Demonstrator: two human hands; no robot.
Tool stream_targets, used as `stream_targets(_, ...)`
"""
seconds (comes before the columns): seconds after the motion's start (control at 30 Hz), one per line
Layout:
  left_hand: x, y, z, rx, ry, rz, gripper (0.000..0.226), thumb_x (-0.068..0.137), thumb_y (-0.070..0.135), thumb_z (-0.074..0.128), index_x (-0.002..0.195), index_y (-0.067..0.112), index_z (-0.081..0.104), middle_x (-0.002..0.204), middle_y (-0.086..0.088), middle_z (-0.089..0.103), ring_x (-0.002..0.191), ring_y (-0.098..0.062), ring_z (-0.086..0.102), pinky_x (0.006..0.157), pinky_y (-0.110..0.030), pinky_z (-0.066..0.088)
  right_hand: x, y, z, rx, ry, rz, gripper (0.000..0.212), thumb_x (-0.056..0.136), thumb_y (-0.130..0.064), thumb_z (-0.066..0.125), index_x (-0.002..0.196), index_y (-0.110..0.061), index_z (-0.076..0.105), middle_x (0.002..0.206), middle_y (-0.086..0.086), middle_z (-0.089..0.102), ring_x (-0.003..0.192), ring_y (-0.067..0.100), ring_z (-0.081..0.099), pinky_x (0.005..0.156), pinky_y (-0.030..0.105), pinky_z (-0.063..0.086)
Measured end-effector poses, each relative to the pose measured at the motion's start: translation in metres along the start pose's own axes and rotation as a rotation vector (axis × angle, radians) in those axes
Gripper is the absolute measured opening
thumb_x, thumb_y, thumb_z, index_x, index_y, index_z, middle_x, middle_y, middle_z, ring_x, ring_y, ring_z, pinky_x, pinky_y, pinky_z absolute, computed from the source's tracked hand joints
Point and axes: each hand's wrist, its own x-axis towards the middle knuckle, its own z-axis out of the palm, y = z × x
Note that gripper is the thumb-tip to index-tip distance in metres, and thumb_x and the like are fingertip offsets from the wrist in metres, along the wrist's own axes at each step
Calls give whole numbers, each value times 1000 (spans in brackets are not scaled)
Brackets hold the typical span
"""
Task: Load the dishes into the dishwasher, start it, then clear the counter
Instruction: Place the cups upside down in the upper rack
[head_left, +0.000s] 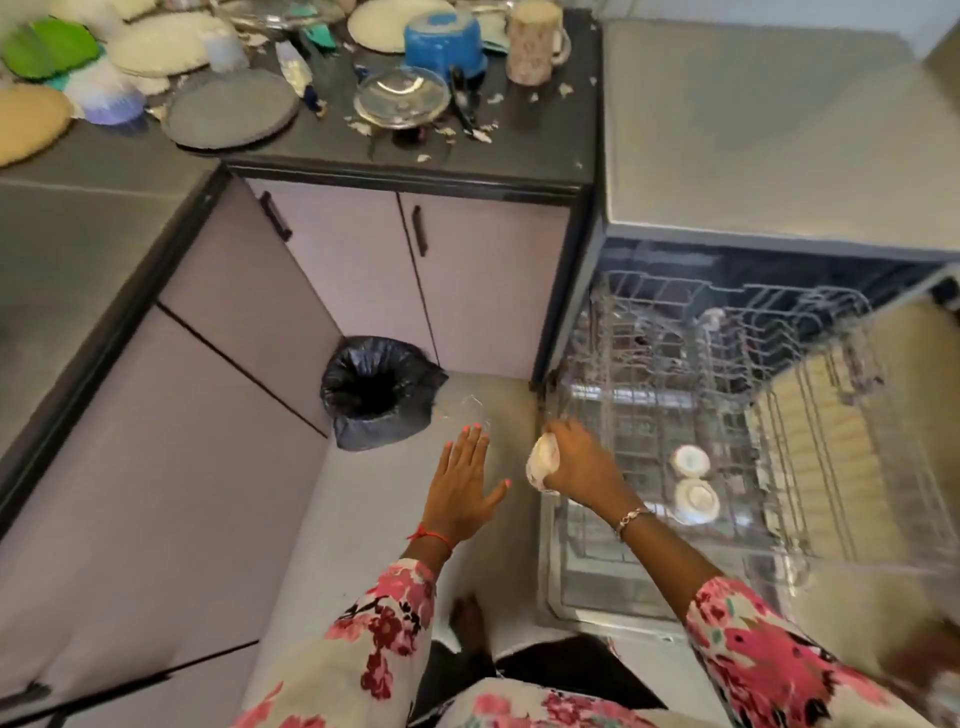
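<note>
View from above of a person in floral sleeves standing at an open dishwasher (779, 156). Its wire rack (587, 561) is pulled out low on the right. The right hand (576, 457) is curled around a small white cup (543, 462), gripping it just above the left edge of the rack. Two more white cups (689, 460) sit upside down, one beside the other, near the middle of the rack. The left hand (462, 493) holds nothing that can be made out; its fingers are straight and spread, palm down, above the floor to the left of the rack. A faint clear shape at its fingertips is too blurred to identify. A bin lined with a black bag (374, 389) stands on the floor in the corner where the cabinets meet. Above, the dark counter (519, 150) is crowded with dirty dishes and scraps: a blue pot (445, 44) and a floral mug (535, 44) towards its right edge, a glass bowl (401, 96) near the front edge, a grey plate (231, 109) to the bowl's left, and a green plate (49, 49) at the far left.
</note>
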Motion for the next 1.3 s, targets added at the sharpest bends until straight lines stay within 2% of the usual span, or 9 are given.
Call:
stream_targets(0.4, 65, 150, 67, -76, -52, 59, 70, 96, 39, 45, 150, 7, 12, 159, -9, 4, 148, -22, 0, 118, -31, -3, -24, 185, -42, 157, 84, 143, 67, 75, -17, 73, 134, -17, 43, 133, 8, 44, 119, 29, 46, 87, 39, 46)
stream_targets(0.47, 83, 168, 73, -80, -24, 60, 70, 96, 33, 49, 149, 4, 13, 158, -14, 5, 148, -26, 4, 119, -34, 4, -13, 213, -55, 168, 91, 166, 64, 77, -16, 71, 134, -18, 43, 134, 10, 42, 120, 30, 46, 90, 40, 47)
stream_targets(0.57, 112, 186, 77, -117, 67, -3, 68, 94, 20, 51, 147, -3, 14, 156, -22, 7, 146, -32, 11, 119, -36, 14, 10, 248, -67, 198, 117, 159, 61, 79, -13, 69, 134, -14, 43, 135, 14, 41, 118, 33, 47, 90, 41, 49)
stream_targets(0.7, 154, 188, 89, -138, 71, -108, 69, 92, 8, 49, 147, -6, 10, 156, -21, 7, 147, -31, 9, 121, -31, 11, 46, 280, -69, 211, 139, 170, 63, 79, -15, 70, 135, -12, 42, 133, 14, 41, 111, 33, 54, 86, 44, 51)
stream_targets(0.83, 186, 179, 109, -239, 93, -201, 64, 96, 9, 43, 148, -3, 9, 156, -19, 14, 144, -31, 19, 118, -37, 22, 79, 299, -52, 153, 148, 167, 65, 78, -21, 71, 135, -14, 41, 134, 13, 42, 116, 31, 50, 83, 40, 51)
stream_targets(0.97, 198, 175, 123, -373, 142, -330, 60, 99, 12, 37, 151, 11, 6, 151, -16, 32, 120, -38, 51, 96, -42, 43, 98, 312, -31, 49, 116, 127, 67, 79, -28, 69, 137, -13, 39, 135, 14, 40, 121, 32, 46, 82, 40, 50)
stream_targets(1.07, 199, 170, 130, -415, 174, -407, 57, 99, 5, 34, 151, 11, 12, 121, -20, 58, 92, -33, 59, 84, -37, 46, 107, 316, -21, 37, 82, 143, 68, 79, -27, 70, 138, -12, 38, 138, 16, 38, 126, 35, 41, 88, 44, 49)
stream_targets(1.17, 199, 164, 136, -394, 180, -395, 59, 94, -5, 36, 149, 6, 17, 95, -6, 52, 77, -17, 50, 77, -29, 43, 116, 316, -14, 13, 70, 149, 68, 79, -25, 70, 138, -11, 38, 137, 17, 40, 125, 36, 41, 91, 44, 47)
stream_targets(1.3, 200, 162, 137, -381, 209, -365, 53, 93, -8, 37, 144, 1, 28, 96, -4, 50, 80, -16, 52, 77, -24, 45, 121, 316, -7, -87, 24, 137, 69, 81, -24, 69, 140, -12, 36, 138, 17, 39, 127, 36, 36, 97, 43, 42)
